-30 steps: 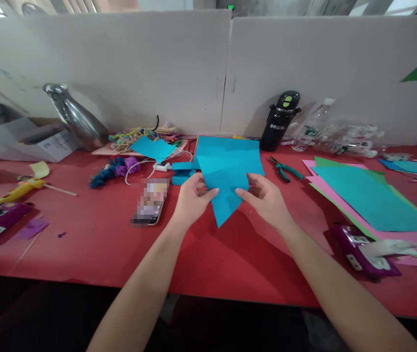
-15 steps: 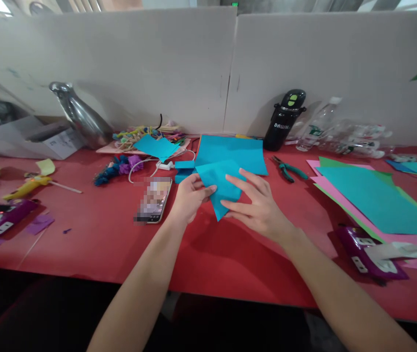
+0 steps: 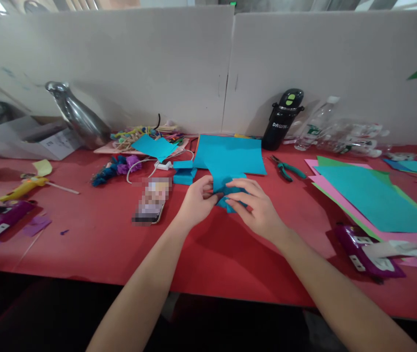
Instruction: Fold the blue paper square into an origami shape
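The person's hands meet over the near-middle of the red tabletop [image 3: 120,249], with a small piece of blue paper [image 3: 223,183] between them. The left hand [image 3: 200,203] pinches the paper's left side, thumb against curled fingers. The right hand [image 3: 261,208] has its fingers slightly bent and touching the right side; whether they clamp it cannot be told. The lower end of the paper looks bent and is partly hidden by the fingers. Just beyond the hands lies a larger blue sheet [image 3: 233,154], with a folded blue strip [image 3: 184,177] beside its left edge. A phone [image 3: 153,201] lies near the left hand. To the right are pliers [image 3: 285,168], below an upright black bottle [image 3: 283,122], and farther right a fanned stack of colored sheets [image 3: 373,198].
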The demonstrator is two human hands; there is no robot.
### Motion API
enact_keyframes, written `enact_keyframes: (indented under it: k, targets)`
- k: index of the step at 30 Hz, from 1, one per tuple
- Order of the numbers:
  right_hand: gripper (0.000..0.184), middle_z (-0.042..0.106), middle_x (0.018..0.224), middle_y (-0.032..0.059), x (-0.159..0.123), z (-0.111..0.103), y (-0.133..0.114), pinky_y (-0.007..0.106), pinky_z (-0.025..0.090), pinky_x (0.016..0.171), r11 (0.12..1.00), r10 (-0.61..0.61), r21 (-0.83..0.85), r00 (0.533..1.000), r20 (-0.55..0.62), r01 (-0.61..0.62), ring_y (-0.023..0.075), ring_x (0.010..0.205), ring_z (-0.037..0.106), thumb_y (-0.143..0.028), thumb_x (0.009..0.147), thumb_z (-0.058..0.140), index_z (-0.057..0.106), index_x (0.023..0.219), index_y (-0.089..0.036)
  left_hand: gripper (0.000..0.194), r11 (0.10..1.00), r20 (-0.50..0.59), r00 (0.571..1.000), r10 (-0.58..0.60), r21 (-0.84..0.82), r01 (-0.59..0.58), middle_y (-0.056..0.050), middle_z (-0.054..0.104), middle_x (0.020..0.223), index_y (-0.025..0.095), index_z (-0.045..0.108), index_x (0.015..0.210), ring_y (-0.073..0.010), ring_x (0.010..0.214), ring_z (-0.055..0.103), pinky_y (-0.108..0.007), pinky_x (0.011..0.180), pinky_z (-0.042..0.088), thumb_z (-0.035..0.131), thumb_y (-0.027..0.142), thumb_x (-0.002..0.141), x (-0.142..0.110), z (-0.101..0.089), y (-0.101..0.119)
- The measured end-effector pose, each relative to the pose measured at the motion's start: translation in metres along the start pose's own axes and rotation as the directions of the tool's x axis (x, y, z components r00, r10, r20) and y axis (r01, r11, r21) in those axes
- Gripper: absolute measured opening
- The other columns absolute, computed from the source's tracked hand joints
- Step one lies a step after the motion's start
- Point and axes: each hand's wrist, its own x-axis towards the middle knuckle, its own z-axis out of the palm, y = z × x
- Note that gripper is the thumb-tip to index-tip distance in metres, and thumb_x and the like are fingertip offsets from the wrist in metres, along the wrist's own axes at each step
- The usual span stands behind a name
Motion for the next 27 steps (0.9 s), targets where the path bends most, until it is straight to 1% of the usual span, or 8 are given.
enact_keyframes:
  k: [3, 7, 12, 15, 18, 21, 24, 27]
  targets:
    - [0.011, 0.068, 0.12, 0.0095, 0.0, 0.001, 0.001, 0.046, 0.048, 0.103, 0.998, 0.062, 0.034, 0.998, -0.01, -0.062, 0.0254, 0.119, 0.06, -0.025, 0.096, 0.06, 0.071, 0.094, -0.022, 0.028, 0.997, 0.065, 0.998, 0.0, 0.072, -0.005, -0.007, 0.073, 0.103, 0.017, 0.065, 0.108, -0.0211, 0.098, 0.07, -0.032, 0.083, 0.057, 0.062, 0.015, 0.081, -0.001, 0.001, -0.001]
    - [0.009, 0.068, 0.113, 0.0083, 0.001, 0.001, 0.003, 0.046, 0.051, 0.099, 0.988, 0.143, 0.062, 0.988, -0.057, -0.139, 0.0252, 0.112, 0.063, -0.027, 0.094, 0.063, 0.071, 0.09, -0.024, 0.027, 0.997, 0.127, 0.992, 0.014, 0.073, -0.024, -0.006, 0.07, 0.095, 0.016, 0.065, 0.106, -0.0188, 0.089, 0.068, -0.031, 0.08, 0.056, 0.056, 0.012, 0.081, -0.002, 0.002, 0.0]
    - [0.007, 0.065, 0.12, 0.009, 0.003, -0.001, 0.004, 0.046, 0.05, 0.101, 0.976, 0.202, 0.103, 0.973, -0.11, -0.191, 0.026, 0.118, 0.061, -0.028, 0.092, 0.065, 0.07, 0.089, -0.024, 0.023, 0.998, 0.222, 0.975, -0.025, 0.055, 0.013, -0.004, 0.066, 0.083, 0.016, 0.066, 0.098, -0.0189, 0.083, 0.064, -0.032, 0.077, 0.054, 0.053, 0.011, 0.08, -0.005, 0.003, 0.007]
    - [0.007, 0.065, 0.12, 0.0081, 0.004, -0.003, 0.003, 0.046, 0.049, 0.102, 0.968, 0.226, 0.132, 0.969, -0.102, -0.212, 0.0253, 0.117, 0.062, -0.028, 0.092, 0.065, 0.071, 0.089, -0.025, 0.018, 0.999, 0.258, 0.965, -0.038, 0.03, 0.031, -0.004, 0.066, 0.086, 0.016, 0.065, 0.098, -0.0192, 0.086, 0.063, -0.032, 0.079, 0.053, 0.054, 0.017, 0.085, -0.007, 0.004, 0.013]
    - [0.006, 0.067, 0.117, 0.0073, 0.004, -0.003, 0.002, 0.045, 0.05, 0.099, 0.962, 0.248, 0.142, 0.963, -0.106, -0.232, 0.0248, 0.113, 0.064, -0.029, 0.091, 0.067, 0.07, 0.087, -0.025, 0.017, 1.0, 0.296, 0.955, -0.003, 0.012, -0.001, -0.006, 0.065, 0.095, 0.016, 0.063, 0.101, -0.0194, 0.092, 0.062, -0.032, 0.082, 0.052, 0.062, 0.024, 0.086, -0.008, 0.006, 0.015]
    - [0.008, 0.067, 0.114, 0.0074, 0.003, -0.002, 0.003, 0.043, 0.05, 0.097, 0.96, 0.259, 0.141, 0.959, -0.119, -0.242, 0.0244, 0.11, 0.065, -0.029, 0.089, 0.068, 0.069, 0.084, -0.024, 0.018, 0.999, 0.301, 0.953, 0.014, 0.042, -0.028, -0.005, 0.063, 0.095, 0.016, 0.062, 0.104, -0.018, 0.091, 0.061, -0.031, 0.081, 0.051, 0.061, 0.024, 0.088, -0.009, 0.008, 0.012]
    - [0.009, 0.067, 0.112, 0.0074, 0.004, -0.002, 0.005, 0.043, 0.05, 0.097, 0.96, 0.262, 0.14, 0.957, -0.123, -0.244, 0.0246, 0.109, 0.065, -0.03, 0.088, 0.07, 0.069, 0.082, -0.023, 0.017, 0.996, 0.279, 0.96, 0.006, 0.087, -0.031, -0.002, 0.06, 0.087, 0.016, 0.059, 0.106, -0.0155, 0.083, 0.059, -0.028, 0.074, 0.049, 0.058, 0.021, 0.09, -0.01, 0.008, 0.008]
    - [0.011, 0.067, 0.111, 0.0073, 0.004, -0.002, 0.005, 0.044, 0.05, 0.096, 0.958, 0.271, 0.133, 0.954, -0.126, -0.254, 0.0254, 0.109, 0.065, -0.031, 0.085, 0.073, 0.068, 0.079, -0.023, 0.021, 0.99, 0.26, 0.966, 0.014, 0.134, -0.051, 0.0, 0.058, 0.082, 0.017, 0.053, 0.112, -0.0147, 0.078, 0.057, -0.027, 0.07, 0.048, 0.055, 0.02, 0.091, -0.011, 0.009, 0.005]
